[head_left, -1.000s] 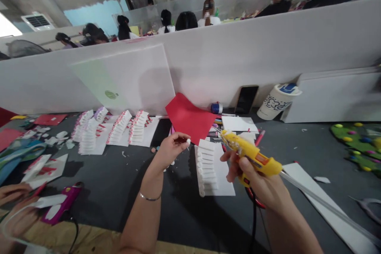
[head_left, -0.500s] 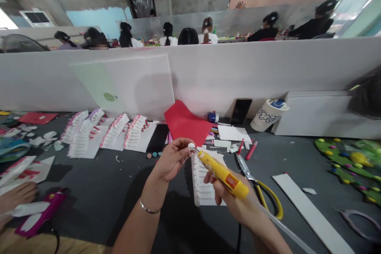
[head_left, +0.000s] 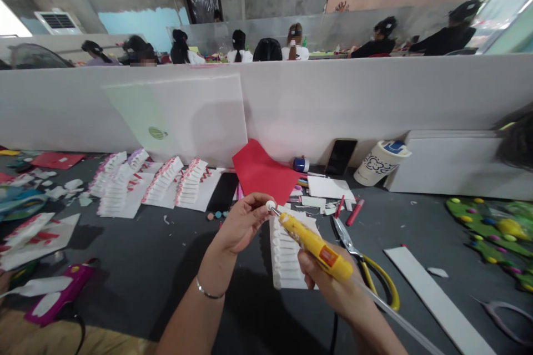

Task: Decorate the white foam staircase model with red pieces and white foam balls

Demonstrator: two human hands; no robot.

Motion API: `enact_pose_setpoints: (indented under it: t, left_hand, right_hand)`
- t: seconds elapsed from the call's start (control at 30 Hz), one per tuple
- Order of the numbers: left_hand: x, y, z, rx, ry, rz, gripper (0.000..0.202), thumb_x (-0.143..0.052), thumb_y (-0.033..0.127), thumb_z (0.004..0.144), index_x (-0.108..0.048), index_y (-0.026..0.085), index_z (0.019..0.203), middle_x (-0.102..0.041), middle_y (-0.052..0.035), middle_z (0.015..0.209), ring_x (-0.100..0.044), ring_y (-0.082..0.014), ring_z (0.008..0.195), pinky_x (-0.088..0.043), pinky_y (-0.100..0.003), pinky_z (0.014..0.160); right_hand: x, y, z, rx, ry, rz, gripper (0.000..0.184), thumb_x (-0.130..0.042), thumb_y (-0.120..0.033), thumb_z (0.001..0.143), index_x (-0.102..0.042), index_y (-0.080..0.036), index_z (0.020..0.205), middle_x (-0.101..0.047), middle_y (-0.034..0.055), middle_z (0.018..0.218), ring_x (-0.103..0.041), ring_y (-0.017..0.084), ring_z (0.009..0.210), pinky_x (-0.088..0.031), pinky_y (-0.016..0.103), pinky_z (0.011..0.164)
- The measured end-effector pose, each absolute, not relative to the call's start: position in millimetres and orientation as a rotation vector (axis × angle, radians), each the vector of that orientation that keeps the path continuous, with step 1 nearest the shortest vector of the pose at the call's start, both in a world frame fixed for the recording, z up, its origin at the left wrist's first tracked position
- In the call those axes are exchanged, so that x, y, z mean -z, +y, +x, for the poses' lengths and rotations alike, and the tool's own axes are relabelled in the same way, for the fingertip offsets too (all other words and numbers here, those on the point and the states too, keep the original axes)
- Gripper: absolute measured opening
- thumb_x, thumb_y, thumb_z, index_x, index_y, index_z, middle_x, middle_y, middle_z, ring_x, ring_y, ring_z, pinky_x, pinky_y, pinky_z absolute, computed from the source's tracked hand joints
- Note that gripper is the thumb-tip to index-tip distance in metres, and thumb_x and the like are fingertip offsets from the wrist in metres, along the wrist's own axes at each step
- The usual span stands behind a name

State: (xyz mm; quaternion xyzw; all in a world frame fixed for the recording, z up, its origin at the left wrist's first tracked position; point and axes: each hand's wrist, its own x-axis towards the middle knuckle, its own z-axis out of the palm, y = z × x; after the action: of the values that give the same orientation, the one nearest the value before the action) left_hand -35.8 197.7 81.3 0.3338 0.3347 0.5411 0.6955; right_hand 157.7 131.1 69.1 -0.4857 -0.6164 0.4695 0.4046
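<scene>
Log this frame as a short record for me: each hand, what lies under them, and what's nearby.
left hand: pinches a small white round piece at the fingertips; bracelet on wrist
right hand: grips a yellow hot glue gun, nozzle at the white piece
under hands: white sheet with rows of white tabs
nearby: red paper sheet; yellow-handled scissors
background: seated people beyond a white partition
</scene>
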Motion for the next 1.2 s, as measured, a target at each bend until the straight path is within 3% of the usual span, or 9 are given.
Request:
enact_pose_setpoints:
  t: [0.43, 1.2]
  left_hand:
    - [-79.7, 197.3, -35.9, -1.189, 0.744, 0.764, 0.032, -0.091, 0.025, 0.060, -0.073, 0.014, 0.084, -0.068, -0.0006, 0.080, -0.062, -0.0069, 0.071, -0.050, -0.017, 0.069]
    - [-79.5, 197.5, -37.6, -1.189, 0.727, 0.722, 0.033, -0.091, 0.023, 0.061, -0.071, 0.013, 0.085, -0.068, 0.0008, 0.080, -0.063, -0.0053, 0.068, -0.050, -0.014, 0.066]
  right_hand:
    - [-70.9, 129.9, 158.3, -1.013, -1.624, -1.229, 0.040, -0.062, -0.050, 0.085, -0.051, -0.022, 0.059, -0.049, -0.0041, 0.046, -0.043, 0.010, 0.040, -0.032, 0.022, 0.039]
    - [-79.8, 127.1, 156.6, -0.915, -1.689, -1.264, 0.040, -0.058, -0.050, 0.089, -0.050, -0.022, 0.061, -0.050, -0.0047, 0.048, -0.045, 0.010, 0.042, -0.035, 0.022, 0.042]
